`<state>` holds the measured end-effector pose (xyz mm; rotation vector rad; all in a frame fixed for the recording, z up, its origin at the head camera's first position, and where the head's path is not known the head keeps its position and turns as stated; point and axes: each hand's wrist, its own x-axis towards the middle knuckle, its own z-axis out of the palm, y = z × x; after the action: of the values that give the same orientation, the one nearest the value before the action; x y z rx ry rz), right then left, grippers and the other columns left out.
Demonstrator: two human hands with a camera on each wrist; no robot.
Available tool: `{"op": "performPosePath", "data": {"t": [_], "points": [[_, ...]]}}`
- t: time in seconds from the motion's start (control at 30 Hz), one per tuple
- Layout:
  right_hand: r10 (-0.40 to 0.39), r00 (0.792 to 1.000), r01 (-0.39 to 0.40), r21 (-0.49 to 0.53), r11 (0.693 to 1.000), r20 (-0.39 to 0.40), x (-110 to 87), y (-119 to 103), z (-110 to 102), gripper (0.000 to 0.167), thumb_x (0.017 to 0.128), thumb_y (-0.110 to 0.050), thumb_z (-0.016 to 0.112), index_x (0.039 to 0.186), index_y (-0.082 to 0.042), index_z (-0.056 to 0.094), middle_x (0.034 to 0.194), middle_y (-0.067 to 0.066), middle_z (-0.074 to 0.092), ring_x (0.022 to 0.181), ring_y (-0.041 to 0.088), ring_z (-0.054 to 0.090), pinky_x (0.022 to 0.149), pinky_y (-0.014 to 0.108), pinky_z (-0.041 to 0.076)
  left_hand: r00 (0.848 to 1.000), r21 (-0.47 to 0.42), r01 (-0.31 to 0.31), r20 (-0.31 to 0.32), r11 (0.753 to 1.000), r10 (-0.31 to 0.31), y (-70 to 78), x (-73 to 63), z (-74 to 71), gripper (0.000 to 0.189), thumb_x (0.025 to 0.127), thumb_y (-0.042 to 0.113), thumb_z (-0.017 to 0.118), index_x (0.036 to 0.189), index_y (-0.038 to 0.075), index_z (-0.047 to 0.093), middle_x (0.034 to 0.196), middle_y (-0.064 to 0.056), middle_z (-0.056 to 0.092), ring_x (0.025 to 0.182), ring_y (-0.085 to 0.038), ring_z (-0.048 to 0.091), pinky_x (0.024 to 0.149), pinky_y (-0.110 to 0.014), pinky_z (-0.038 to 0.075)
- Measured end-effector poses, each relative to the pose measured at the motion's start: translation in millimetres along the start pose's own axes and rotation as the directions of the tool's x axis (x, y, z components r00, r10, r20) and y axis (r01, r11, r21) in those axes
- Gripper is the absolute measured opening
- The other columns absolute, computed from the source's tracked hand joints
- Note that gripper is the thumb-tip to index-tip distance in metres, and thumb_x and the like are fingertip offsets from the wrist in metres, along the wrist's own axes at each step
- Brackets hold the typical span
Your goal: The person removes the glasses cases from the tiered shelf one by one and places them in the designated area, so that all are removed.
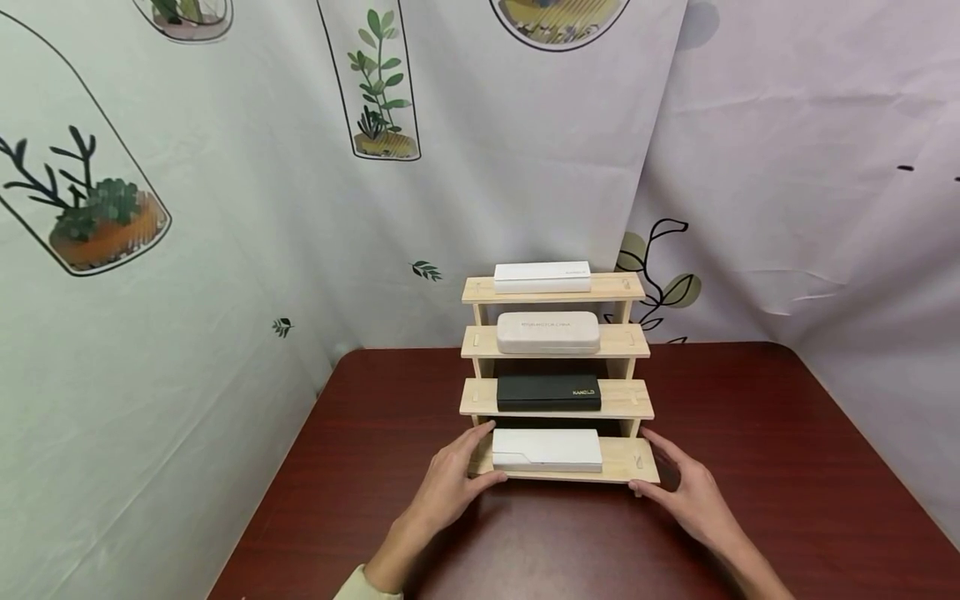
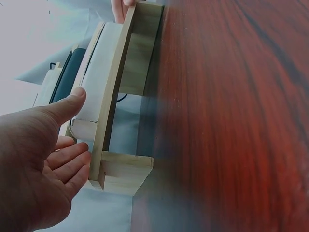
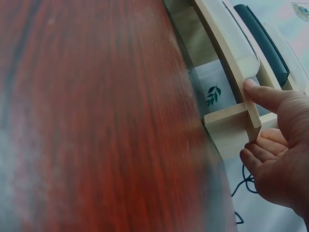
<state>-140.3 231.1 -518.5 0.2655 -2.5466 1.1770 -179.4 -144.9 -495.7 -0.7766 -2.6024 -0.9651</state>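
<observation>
Left hand (image 1: 444, 482) has thumb and fingers apart, right hand (image 1: 693, 492) grips a shelf corner (image 1: 640, 465) — between them, on the red-brown desk (image 1: 750, 417), a four-tier wooden stand (image 1: 626, 342) bears a cream case (image 1: 548, 335), black case (image 1: 548, 394) and two white cases (image 1: 547, 448).

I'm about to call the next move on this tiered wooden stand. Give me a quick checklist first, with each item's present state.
1. Left hand at the left end of the bottom shelf: ok.
2. Right hand at its right end: ok.
3. Firm grip by both hands: cannot tell; the views don't show how hard they hold.
4. One case per tier: ok; from the top, upper white case, cream case, black case, lower white case.
5. Stand legs flat on the table: cannot tell.
</observation>
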Motion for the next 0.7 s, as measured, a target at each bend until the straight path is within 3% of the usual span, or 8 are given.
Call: {"op": "performPosePath", "data": {"t": [0.13,0.23,0.3,0.37,0.7], "points": [[0.002,1.0,-0.002,0.005,1.0,0.006,0.4,0.4,0.5,0.079,0.081,-0.022,0.096,0.148,-0.003,0.059,0.142,0.028,0.063,0.124,0.048,0.065,0.097,0.048,0.056,1.0,-0.015,0.014,0.014,1.0,-0.014,0.3,0.7,1.3,0.075,0.088,0.033,0.089,0.152,0.007,0.057,0.145,-0.015,0.064,0.133,-0.033,0.062,0.103,-0.057,0.053],[0.007,1.0,-0.008,0.01,1.0,0.008,0.6,1.3,1.3,0.08,0.08,-0.022,0.096,0.149,-0.002,0.059,0.143,0.027,0.063,0.124,0.047,0.065,0.099,0.029,0.055,0.999,-0.022,0.03,0.029,0.999,-0.029,0.8,0.8,2.0,0.075,0.089,0.034,0.087,0.152,0.007,0.056,0.146,-0.016,0.064,0.134,-0.039,0.06,0.105,-0.061,0.051],[0.007,1.0,-0.008,0.02,1.0,0.007,0.8,1.6,1.8,0.08,0.08,-0.021,0.096,0.149,-0.002,0.059,0.143,0.027,0.063,0.124,0.047,0.065,0.097,0.012,0.046,0.999,-0.024,0.036,0.034,0.999,-0.036,1.1,0.9,2.3,0.075,0.09,0.034,0.087,0.152,0.007,0.056,0.146,-0.017,0.063,0.135,-0.043,0.059,0.106,-0.063,0.049],[0.006,1.0,-0.007,0.04,0.999,0.005,1.0,1.4,2.2,0.079,0.08,-0.02,0.096,0.148,-0.002,0.059,0.143,0.028,0.062,0.125,0.048,0.064,0.095,0.002,0.035,0.999,-0.023,0.039,0.034,0.999,-0.038,1.3,1.1,2.5,0.075,0.09,0.034,0.087,0.152,0.006,0.056,0.147,-0.017,0.063,0.135,-0.046,0.058,0.107,-0.064,0.048],[0.022,1.0,-0.024,0.106,0.994,0.016,1.0,-1.3,2.0,0.077,0.081,-0.017,0.095,0.147,0.0,0.059,0.143,0.028,0.062,0.127,0.048,0.063,0.094,0.003,0.039,0.999,-0.02,0.041,0.028,0.999,-0.04,0.0,0.7,5.2,0.074,0.09,0.035,0.087,0.152,0.008,0.056,0.146,-0.017,0.064,0.134,-0.047,0.058,0.106,-0.065,0.048]]}}
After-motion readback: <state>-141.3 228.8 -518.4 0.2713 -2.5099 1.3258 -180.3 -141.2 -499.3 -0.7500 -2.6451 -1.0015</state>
